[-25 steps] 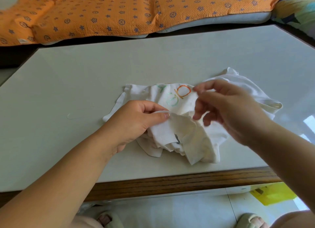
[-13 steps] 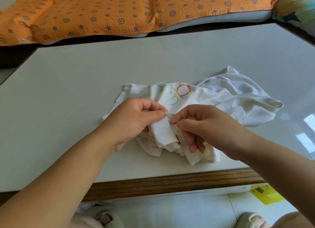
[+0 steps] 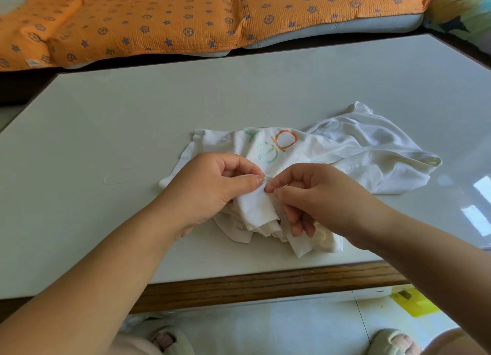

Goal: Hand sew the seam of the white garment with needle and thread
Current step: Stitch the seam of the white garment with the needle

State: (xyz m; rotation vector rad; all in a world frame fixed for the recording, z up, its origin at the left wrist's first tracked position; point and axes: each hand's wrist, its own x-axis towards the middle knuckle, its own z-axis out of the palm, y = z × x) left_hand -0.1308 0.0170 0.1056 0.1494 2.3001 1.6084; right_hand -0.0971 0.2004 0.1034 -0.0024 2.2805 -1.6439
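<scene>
A crumpled white garment [image 3: 353, 153] with orange and green printed letters lies on the table near its front edge. My left hand [image 3: 212, 190] grips a folded seam of the garment, thumb on top. My right hand [image 3: 318, 195] pinches a thin silver needle [image 3: 270, 186] between thumb and forefinger, right against the fold by the left thumb. The needle's tip is hidden in the cloth. No thread shows between my hands.
The white table [image 3: 132, 131] has a wooden front edge [image 3: 239, 285]. A loose thin thread [image 3: 117, 179] lies left of the garment. An orange patterned quilt [image 3: 186, 17] lies beyond the far edge. A yellow object [image 3: 414, 304] sits on the floor at lower right.
My right hand came down from above the garment to the fold held by my left hand and now holds the needle against it. The left hand stayed put.
</scene>
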